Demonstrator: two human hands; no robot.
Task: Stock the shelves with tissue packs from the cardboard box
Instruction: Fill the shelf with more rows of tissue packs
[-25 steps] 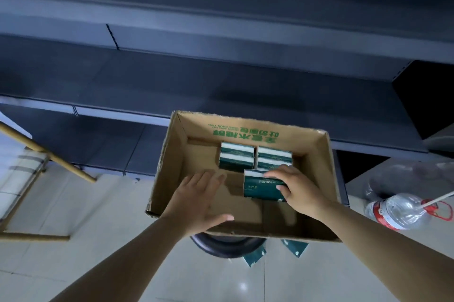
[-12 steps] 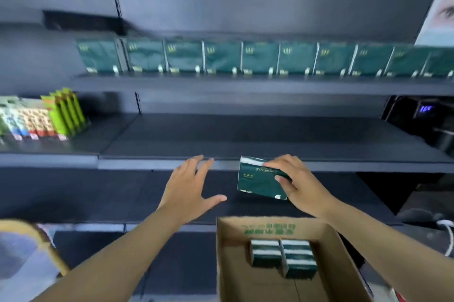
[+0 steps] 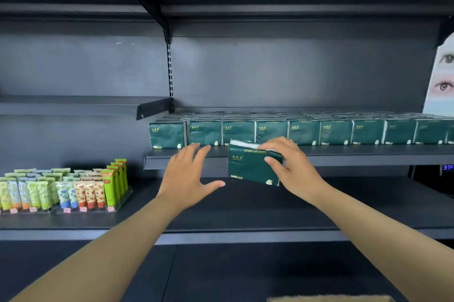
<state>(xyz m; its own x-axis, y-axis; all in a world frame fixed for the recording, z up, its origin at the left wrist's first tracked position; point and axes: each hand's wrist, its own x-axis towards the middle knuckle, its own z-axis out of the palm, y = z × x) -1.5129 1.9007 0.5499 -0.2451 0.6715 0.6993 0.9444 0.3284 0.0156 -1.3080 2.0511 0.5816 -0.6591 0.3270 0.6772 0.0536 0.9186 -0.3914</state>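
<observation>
Right hand (image 3: 292, 166) — your fingers pinch the tissue pack (image 3: 253, 166), tilted, below the shelf (image 3: 368, 154) edge | row of packs (image 3: 304, 132) lies up and beyond | left hand (image 3: 189, 174) — fingers spread, empty, just beside the pack.

Held tissue pack (image 3: 250, 166), dark green: word "COMFORTABLE" in gold capitals along its upper edge, printed upside down to the camera. Small gold characters below it, too small to read. Display (image 3: 447, 167) at 3 o'clock: blue digits, cut by frame edge, illegible. Tube price tags (image 3: 66, 210): unreadable.
</observation>
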